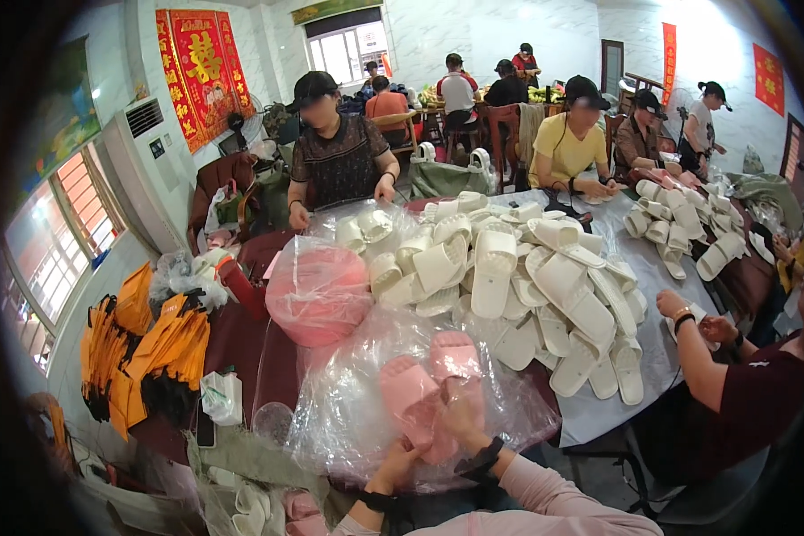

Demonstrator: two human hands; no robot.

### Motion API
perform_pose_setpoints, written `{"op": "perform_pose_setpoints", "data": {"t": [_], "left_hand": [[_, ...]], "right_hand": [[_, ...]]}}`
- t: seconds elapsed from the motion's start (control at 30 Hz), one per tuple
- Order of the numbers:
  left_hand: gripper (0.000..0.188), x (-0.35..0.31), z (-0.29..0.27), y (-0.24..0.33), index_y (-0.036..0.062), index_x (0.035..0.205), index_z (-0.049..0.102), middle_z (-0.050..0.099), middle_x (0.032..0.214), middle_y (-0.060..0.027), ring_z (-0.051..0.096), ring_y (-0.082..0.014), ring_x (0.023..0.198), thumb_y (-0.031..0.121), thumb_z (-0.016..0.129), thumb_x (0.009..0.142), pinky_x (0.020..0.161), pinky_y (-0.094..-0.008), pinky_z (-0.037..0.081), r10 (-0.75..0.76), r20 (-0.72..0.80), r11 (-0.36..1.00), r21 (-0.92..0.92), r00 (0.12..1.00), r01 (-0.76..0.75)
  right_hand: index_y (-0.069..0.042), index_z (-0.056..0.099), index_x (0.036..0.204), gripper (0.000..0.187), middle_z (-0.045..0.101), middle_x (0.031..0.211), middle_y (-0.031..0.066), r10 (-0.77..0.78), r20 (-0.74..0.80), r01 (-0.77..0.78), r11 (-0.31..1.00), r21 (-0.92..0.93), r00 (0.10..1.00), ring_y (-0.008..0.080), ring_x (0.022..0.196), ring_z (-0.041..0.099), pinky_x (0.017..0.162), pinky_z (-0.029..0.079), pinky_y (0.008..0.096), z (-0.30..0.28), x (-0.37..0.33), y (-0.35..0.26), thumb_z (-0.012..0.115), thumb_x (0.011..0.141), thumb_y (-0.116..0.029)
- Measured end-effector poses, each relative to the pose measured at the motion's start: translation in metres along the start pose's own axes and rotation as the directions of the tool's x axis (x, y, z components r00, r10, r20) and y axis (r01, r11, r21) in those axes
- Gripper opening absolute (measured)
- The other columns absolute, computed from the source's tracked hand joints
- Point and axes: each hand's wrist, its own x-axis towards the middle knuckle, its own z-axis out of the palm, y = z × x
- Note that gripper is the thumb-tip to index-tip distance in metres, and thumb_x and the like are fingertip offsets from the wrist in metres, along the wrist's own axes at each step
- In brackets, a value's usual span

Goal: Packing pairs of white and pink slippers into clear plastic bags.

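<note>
Two pink slippers lie close together over the clear plastic bags [330, 429] at the table's near edge. My left hand [397, 464] is closed on the heel end of the left pink slipper [408, 393]. Over the heel part of the right pink slipper [456, 353], my right hand [461, 418] is closed, its fingertips partly hidden. Both wrists wear black bands. Just beyond stands a clear bag of pink items [317, 290]. A large heap of white slippers [491, 268] covers the table's middle, right of the bag.
Orange and black packets [143, 348] are stacked at the left, near a small white pack [221, 397] and a phone [205, 427]. More slippers [250, 509] sit in a sack below the table edge. Other people work across the table and at my right.
</note>
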Motion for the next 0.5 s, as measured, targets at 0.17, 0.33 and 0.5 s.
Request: {"op": "perform_pose_setpoints", "data": {"t": [0.17, 0.33, 0.5], "left_hand": [[0.019, 0.01, -0.006, -0.006, -0.0027, 0.093, 0.061, 0.064, 0.089, -0.0088, 0.062, -0.0169, 0.076, 0.013, 0.067, 0.085, 0.067, -0.0294, 0.052, -0.032, 0.087, 0.997, -0.071, 0.996, 0.038], [0.026, 0.005, -0.008, -0.015, -0.0029, 0.112, 0.055, 0.063, 0.104, -0.0123, 0.062, -0.0235, 0.091, 0.009, 0.059, 0.089, 0.078, -0.0394, 0.053, -0.03, 0.069, 0.953, -0.3, 0.997, 0.049], [0.033, 0.005, 0.001, -0.006, -0.0013, 0.121, 0.049, 0.06, 0.113, -0.0125, 0.061, -0.0262, 0.099, 0.01, 0.055, 0.091, 0.081, -0.042, 0.053, 0.032, 0.153, 0.95, -0.313, 0.988, 0.017]], "right_hand": [[-0.002, 0.042, 0.131, 0.056, 0.055, 0.116, 0.0215, 0.226, 0.314, -0.385, 0.623, 0.681, 0.922, 0.0348, 0.098, 0.056, 0.082, 0.045, 0.04, 0.029, 0.022, 0.05, 0.061, 0.08, -0.018], [-0.003, 0.046, 0.129, 0.051, 0.053, 0.121, 0.0173, -0.446, 0.202, 0.464, 0.884, -0.05, 0.872, 0.0341, 0.113, 0.049, 0.095, 0.038, 0.0424, -0.02, -0.022, 0.05, 0.058, 0.085, -0.025], [-0.009, 0.05, 0.128, 0.049, 0.046, 0.133, 0.014, -0.607, 0.322, 0.686, 0.663, -0.3, 0.727, 0.0363, 0.126, 0.037, 0.106, 0.024, 0.0518, -0.049, -0.042, 0.056, 0.059, 0.085, -0.029]]}}
